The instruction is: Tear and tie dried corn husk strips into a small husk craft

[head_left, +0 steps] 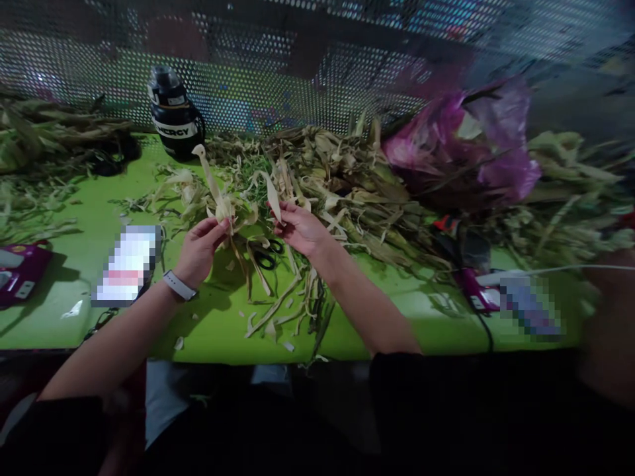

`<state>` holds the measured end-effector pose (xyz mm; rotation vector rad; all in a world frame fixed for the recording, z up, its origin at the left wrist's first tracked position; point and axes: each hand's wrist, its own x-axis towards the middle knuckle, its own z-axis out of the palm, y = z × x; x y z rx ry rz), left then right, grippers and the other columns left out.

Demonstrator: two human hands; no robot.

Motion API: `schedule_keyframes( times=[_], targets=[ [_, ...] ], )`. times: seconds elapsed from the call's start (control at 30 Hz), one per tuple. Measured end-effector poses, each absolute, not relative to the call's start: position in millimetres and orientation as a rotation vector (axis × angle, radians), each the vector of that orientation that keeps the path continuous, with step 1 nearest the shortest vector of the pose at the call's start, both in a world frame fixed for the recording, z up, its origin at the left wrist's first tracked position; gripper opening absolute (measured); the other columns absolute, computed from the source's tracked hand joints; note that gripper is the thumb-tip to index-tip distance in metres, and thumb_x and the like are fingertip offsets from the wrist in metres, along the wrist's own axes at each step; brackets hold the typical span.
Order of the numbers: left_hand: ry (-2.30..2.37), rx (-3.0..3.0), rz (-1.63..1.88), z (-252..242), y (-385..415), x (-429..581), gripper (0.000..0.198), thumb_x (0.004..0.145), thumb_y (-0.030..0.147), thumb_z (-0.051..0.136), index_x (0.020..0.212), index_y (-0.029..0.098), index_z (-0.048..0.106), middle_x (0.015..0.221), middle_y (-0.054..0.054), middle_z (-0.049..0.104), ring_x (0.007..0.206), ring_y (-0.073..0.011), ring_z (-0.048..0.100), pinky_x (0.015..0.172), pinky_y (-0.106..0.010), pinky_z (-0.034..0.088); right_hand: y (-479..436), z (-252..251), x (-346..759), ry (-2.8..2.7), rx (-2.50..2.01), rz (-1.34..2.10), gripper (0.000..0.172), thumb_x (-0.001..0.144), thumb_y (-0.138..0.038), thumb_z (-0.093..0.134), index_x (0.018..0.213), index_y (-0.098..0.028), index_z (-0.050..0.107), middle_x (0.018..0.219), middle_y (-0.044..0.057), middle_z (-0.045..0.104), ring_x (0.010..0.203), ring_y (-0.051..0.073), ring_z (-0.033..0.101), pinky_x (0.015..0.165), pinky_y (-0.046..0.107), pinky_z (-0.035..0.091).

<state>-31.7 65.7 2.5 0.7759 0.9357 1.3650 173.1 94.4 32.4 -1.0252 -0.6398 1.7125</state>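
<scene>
Head view, husk figure (223, 207) partly covered, scissors (269, 252) half-hidden

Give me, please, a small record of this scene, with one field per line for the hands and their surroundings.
left hand: holds a bird-like husk figure, slender neck upward
left wrist: white band
right hand: holds a pale husk strip
below hands: black handles, probably scissors, on the green table
beyond hands: husk pile; black bottle
far right: pink bag
lighting: dim
</scene>
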Motion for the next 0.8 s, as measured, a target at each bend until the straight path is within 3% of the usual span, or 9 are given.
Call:
schedule_keyframes(
  times=[0.07, 0.23, 0.4, 0.57, 0.8],
  targets=[
    [0.96, 0.831, 1.38, 0, 64, -31, 0.022, 0.062, 0.028, 0.085, 0.078, 0.017, 0.073, 0.082, 0.0, 0.072, 0.076, -0.0091, 0.063, 0.077, -0.022, 0.049, 87, 36, 167, -0.623, -0.932, 1.638, 0.015, 0.075, -0.006, 0.064, 0.084, -0.018, 0.065, 0.064, -0.006, 0.059, 0.048, 0.003, 0.045, 0.043, 0.015, 0.038],
    [1.01, 0.909, 1.357, 0, 59, -27, 0.026, 0.063, 0.033, 0.084, 0.08, 0.016, 0.075, 0.078, -0.001, 0.071, 0.07, -0.009, 0.06, 0.071, -0.021, 0.047, 73, 29, 150, -0.622, -0.941, 1.607, 0.014, 0.072, -0.014, 0.072, 0.083, -0.019, 0.065, 0.069, -0.005, 0.061, 0.058, 0.005, 0.055, 0.057, 0.018, 0.049],
    [1.038, 0.916, 1.316, 1, 54, -22, 0.027, 0.061, 0.033, 0.085, 0.077, 0.015, 0.075, 0.075, -0.001, 0.07, 0.065, -0.0088, 0.058, 0.065, -0.021, 0.047, 63, 16, 137, -1.025, -0.978, 1.379, 0.028, 0.066, -0.031, 0.081, 0.084, -0.019, 0.064, 0.078, -0.002, 0.065, 0.067, 0.009, 0.058, 0.067, 0.024, 0.052],
    [0.94, 0.823, 1.256, -3, 49, -18, 0.03, 0.057, 0.033, 0.087, 0.08, 0.017, 0.076, 0.079, -0.001, 0.072, 0.067, -0.0096, 0.061, 0.067, -0.022, 0.051, 52, 12, 129, -1.398, -0.968, 1.009, 0.024, 0.081, -0.038, 0.067, 0.098, -0.022, 0.061, 0.084, 0.0, 0.063, 0.074, 0.012, 0.059, 0.07, 0.027, 0.051],
    [0.93, 0.78, 1.24, -9, 45, -12, 0.027, 0.058, 0.029, 0.086, 0.08, 0.017, 0.077, 0.078, -0.001, 0.074, 0.066, -0.0095, 0.063, 0.069, -0.023, 0.053, 60, -1, 130, -1.685, -1.102, 0.497, 0.013, 0.089, -0.031, 0.058, 0.094, -0.02, 0.062, 0.092, 0.004, 0.06, 0.078, 0.013, 0.057, 0.071, 0.028, 0.049]
  ],
)
